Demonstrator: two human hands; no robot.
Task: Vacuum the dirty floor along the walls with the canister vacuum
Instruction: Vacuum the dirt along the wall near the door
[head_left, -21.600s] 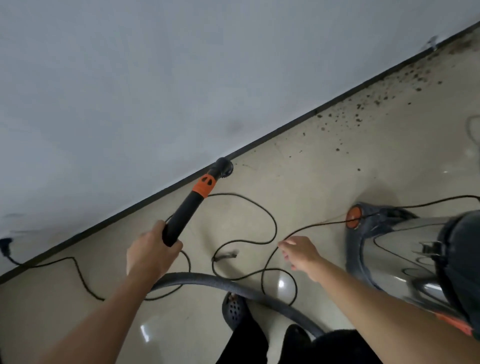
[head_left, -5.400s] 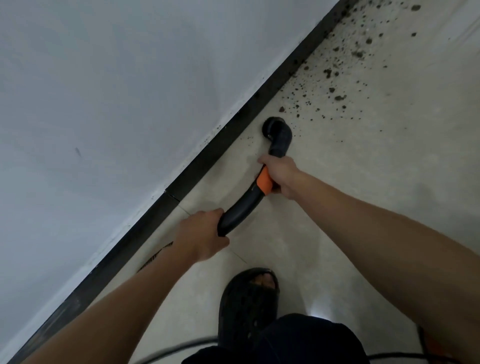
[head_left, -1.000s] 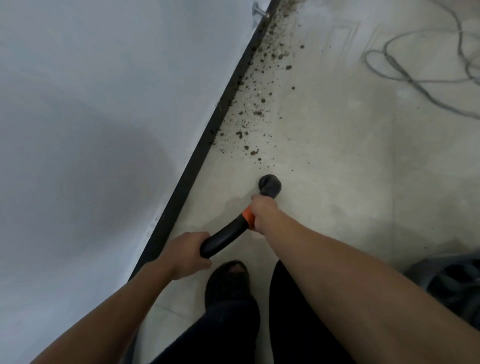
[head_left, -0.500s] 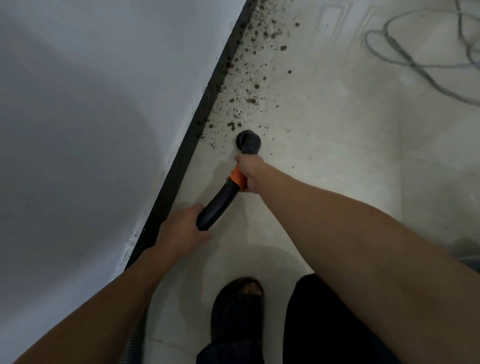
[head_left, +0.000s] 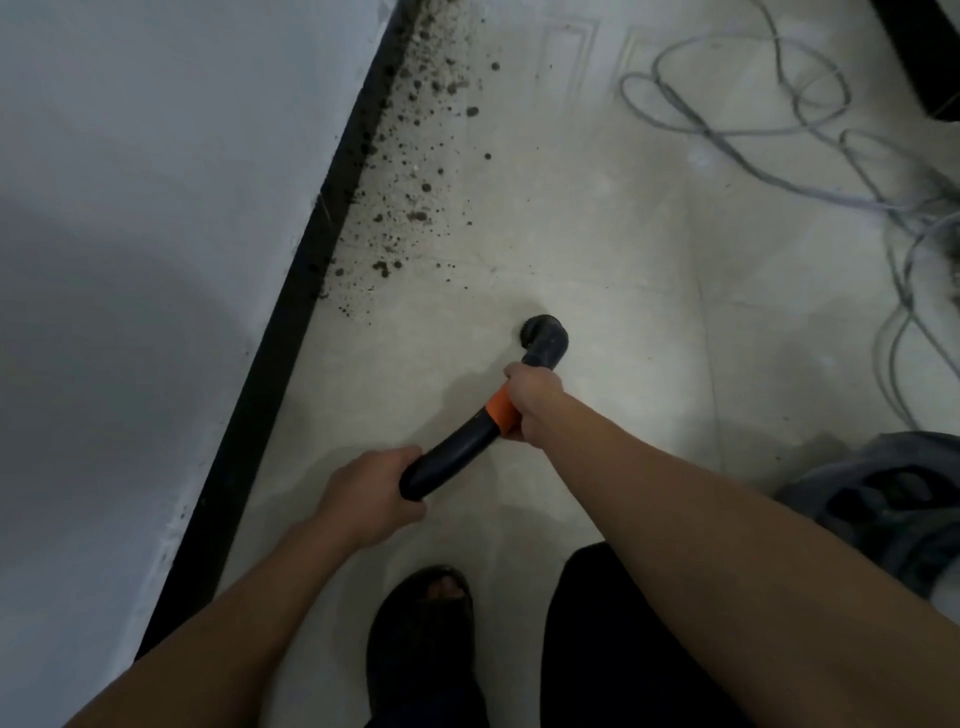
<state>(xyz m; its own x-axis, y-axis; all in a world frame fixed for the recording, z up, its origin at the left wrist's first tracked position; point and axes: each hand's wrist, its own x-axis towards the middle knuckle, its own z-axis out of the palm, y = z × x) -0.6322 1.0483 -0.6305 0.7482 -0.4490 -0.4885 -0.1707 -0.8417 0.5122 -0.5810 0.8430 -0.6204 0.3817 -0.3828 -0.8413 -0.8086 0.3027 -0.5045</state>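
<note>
1. We are reaching both arms forward, our left hand (head_left: 371, 496) wrapping the rear end of the black wand (head_left: 452, 454) and our right hand (head_left: 532, 397) clasping its orange collar (head_left: 497, 410).
2. The nozzle (head_left: 543, 338) is pointing down at bare floor (head_left: 597, 234), apart from the dirt (head_left: 410, 171) along the baseboard (head_left: 311, 249).
3. Half a second ago it was touching the dirt's edge; now it is sitting farther right, and the canister (head_left: 893, 514) is showing.

**Nozzle clear of the dirt**

The black wand (head_left: 452, 457), banded orange, slants over the pale floor (head_left: 623, 249). Its bent nozzle (head_left: 546, 339) points down, apart from the dark dirt (head_left: 410, 171) strewn along the wall (head_left: 156, 208). The grey canister (head_left: 883, 514) sits right.
</note>
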